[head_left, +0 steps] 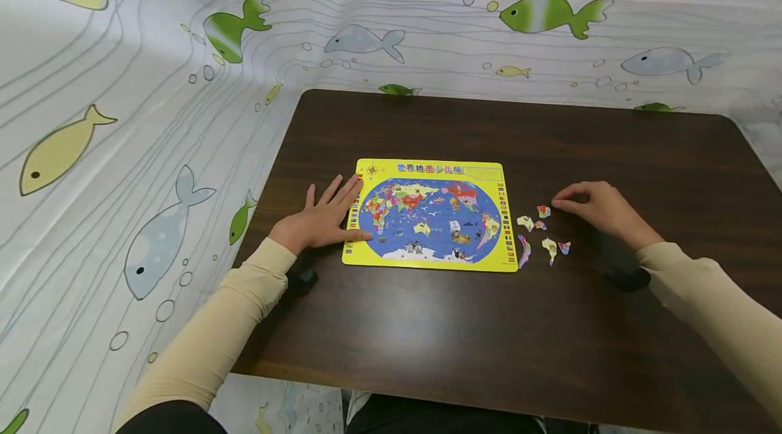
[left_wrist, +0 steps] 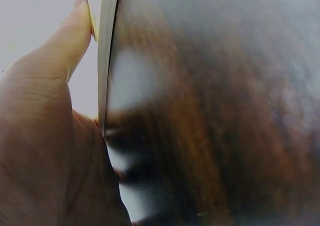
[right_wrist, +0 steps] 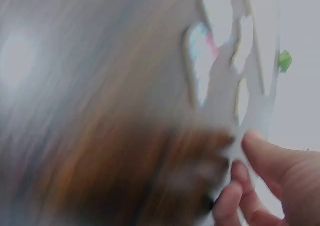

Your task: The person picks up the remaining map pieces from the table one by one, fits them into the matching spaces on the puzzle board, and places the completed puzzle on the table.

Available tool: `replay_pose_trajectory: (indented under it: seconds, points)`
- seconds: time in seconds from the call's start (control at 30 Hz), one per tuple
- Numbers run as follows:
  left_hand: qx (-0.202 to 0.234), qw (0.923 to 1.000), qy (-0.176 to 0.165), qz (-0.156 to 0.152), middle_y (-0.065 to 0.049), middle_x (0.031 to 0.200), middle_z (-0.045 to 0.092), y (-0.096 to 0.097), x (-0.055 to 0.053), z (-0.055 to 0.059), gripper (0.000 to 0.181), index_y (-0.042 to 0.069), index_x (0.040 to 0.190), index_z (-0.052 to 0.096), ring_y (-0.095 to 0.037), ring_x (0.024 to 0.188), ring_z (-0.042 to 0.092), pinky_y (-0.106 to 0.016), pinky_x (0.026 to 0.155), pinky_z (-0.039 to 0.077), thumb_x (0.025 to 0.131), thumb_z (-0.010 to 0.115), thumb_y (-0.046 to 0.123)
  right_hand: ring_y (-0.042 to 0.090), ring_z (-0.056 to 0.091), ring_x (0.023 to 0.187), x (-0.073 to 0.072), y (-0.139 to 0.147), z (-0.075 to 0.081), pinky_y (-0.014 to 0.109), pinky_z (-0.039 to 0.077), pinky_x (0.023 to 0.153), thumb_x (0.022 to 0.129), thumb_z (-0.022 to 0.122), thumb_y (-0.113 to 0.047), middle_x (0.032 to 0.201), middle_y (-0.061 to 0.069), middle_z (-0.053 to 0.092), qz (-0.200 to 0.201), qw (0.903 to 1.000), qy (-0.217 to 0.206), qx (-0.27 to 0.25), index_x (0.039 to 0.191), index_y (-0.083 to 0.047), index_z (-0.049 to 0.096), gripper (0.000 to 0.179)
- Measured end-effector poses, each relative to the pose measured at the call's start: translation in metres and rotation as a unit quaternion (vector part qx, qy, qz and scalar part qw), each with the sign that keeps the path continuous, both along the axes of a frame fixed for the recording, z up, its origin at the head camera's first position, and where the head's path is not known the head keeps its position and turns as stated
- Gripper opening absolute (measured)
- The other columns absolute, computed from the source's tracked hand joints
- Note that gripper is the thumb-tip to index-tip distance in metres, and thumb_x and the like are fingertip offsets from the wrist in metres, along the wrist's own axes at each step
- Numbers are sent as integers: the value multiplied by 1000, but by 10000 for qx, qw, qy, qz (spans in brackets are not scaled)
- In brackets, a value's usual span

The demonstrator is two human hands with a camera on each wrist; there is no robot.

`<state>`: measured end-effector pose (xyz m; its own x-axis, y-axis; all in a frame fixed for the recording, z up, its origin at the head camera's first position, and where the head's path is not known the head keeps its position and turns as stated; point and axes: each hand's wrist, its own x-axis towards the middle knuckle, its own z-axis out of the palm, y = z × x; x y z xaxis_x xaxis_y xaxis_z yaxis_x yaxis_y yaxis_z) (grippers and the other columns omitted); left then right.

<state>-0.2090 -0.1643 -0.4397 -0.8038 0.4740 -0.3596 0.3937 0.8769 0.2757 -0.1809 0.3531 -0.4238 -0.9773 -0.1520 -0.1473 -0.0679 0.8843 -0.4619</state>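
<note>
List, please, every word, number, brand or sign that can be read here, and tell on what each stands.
"世界地图少儿版": the title along the top of the yellow world-map puzzle board.
Too small to read: the fine print right of the title, and any lettering on the compass rose or map.
None legible on the loose puzzle pieces.

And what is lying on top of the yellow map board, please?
The left hand lies partly over the left edge of the yellow map board. It covers part of the printed flag column; the flags beneath cannot be seen. The loose pieces are beside it.
</note>
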Motion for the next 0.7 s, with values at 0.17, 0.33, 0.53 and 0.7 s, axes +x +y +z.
replay_pose_trajectory:
  seconds: [0.17,0.33,0.53,0.7]
  points:
    - [40,10000,-53,-19,9,160,-20,-1,1,3,108,28,153,-13,-25,149,-18,-67,110,-14,77,41,83,36,57,110,-1,-10,3,54,45,88,89,60,-51,119,21,64,-275,9991,-324,-94,111,-11,70,46]
    - [81,9999,-70,-51,9,160,-21,0,3,5,107,28,153,-12,-24,148,-19,-67,110,-14,78,41,82,28,55,93,2,-16,4,37,43,72,87,64,-50,115,21,65,-456,9977,-497,-46,109,-9,71,47]
    - [43,10000,-9,-24,9,160,-20,0,1,4,108,29,153,-13,-24,149,-18,-66,110,-15,77,41,83,25,54,85,6,-21,5,30,38,65,87,66,-44,108,20,69,-445,9985,-305,-5,103,-8,73,40]
    - [52,10000,-7,-9,10,160,-20,-1,2,2,107,29,153,-13,-24,149,-18,-66,110,-14,77,41,83,25,55,86,7,-24,6,32,41,67,90,63,-43,109,21,68,-475,9981,-396,6,105,-6,73,41]
